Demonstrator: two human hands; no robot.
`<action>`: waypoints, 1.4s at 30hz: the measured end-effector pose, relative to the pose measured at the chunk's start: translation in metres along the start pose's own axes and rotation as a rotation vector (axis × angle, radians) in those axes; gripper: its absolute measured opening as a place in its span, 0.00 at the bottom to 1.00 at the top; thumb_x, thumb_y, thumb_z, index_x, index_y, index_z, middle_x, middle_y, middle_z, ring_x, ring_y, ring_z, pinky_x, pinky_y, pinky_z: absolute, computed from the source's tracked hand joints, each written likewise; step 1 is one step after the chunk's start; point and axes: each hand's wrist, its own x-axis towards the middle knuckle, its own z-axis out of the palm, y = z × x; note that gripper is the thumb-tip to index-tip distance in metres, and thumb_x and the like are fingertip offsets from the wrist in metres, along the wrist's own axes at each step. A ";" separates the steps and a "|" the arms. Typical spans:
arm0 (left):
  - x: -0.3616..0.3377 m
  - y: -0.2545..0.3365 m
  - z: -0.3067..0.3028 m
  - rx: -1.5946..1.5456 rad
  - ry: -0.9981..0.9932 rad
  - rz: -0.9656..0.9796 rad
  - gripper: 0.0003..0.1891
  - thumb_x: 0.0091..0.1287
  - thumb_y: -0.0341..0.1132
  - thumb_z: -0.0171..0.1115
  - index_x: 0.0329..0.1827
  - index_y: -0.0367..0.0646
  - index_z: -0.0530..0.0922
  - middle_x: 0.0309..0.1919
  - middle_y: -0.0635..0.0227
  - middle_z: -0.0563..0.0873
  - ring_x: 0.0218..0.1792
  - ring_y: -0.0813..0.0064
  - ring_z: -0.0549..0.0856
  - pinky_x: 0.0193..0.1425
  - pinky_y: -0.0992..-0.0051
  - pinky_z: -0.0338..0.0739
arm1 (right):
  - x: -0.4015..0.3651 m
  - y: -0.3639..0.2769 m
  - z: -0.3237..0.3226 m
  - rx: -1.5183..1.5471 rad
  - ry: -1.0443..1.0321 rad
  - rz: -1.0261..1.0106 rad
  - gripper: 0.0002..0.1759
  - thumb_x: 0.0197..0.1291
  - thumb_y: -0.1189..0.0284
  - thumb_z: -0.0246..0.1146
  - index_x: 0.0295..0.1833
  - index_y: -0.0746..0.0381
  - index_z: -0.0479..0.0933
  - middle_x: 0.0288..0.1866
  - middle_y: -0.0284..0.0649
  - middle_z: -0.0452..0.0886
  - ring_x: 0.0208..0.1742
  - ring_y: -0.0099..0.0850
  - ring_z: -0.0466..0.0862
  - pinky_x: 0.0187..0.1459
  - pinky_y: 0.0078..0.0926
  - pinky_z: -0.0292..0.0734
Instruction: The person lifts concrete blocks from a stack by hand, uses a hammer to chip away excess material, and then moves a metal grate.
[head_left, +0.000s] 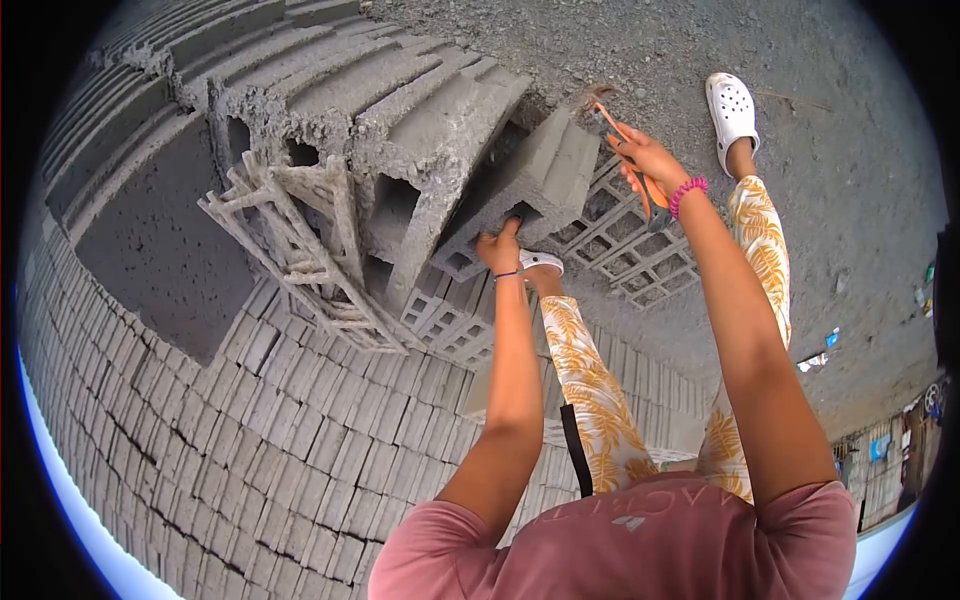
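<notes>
From my seat the whole matter is how the block (545,175) lies between the two hands. It is a grey hollow concrete block, tipped up on a slant, its long axis running from lower left to upper right in the head view. One side leans against the rough stack of blocks (400,90).

The left hand (498,250) is at the block's lower end. Its grip is closed there, with the fingers hooked into a hollow and the thumb up against the face. The right hand (648,160) is off the block's upper end, just beside that corner but not touching the concrete. Its grip is wrapped tight around an orange-handled tool (612,125). The grey head of the tool points away from me and meets, or all but meets, the top corner of the block; I cannot tell which.

So the left hand has the block itself, and the right reaches it only through the tool.

A broken wooden frame (290,240) rests against the stack to the left. A foot in a white shoe (731,105) stands on the gravel ground (820,200) beyond the right hand.
</notes>
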 end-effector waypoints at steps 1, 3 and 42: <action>0.000 -0.001 -0.003 -0.028 -0.012 -0.020 0.09 0.40 0.23 0.65 0.25 0.30 0.76 0.27 0.66 0.80 0.26 0.78 0.76 0.31 0.78 0.71 | -0.002 0.001 -0.002 0.041 0.075 -0.044 0.31 0.56 0.72 0.48 0.67 0.53 0.47 0.20 0.34 0.67 0.15 0.21 0.67 0.15 0.20 0.67; 0.001 -0.003 -0.009 -0.084 -0.041 -0.060 0.09 0.41 0.22 0.64 0.27 0.30 0.77 0.28 0.65 0.80 0.28 0.78 0.77 0.33 0.79 0.71 | -0.007 -0.004 -0.010 0.149 0.233 -0.156 0.32 0.56 0.72 0.47 0.67 0.54 0.47 0.20 0.34 0.67 0.15 0.20 0.67 0.16 0.20 0.68; 0.025 0.013 0.053 0.707 0.192 -0.229 0.24 0.35 0.43 0.69 0.24 0.26 0.77 0.26 0.48 0.81 0.30 0.58 0.82 0.35 0.67 0.74 | -0.103 0.011 -0.049 0.291 0.358 -0.278 0.32 0.58 0.71 0.47 0.67 0.49 0.45 0.21 0.35 0.68 0.14 0.21 0.67 0.14 0.18 0.67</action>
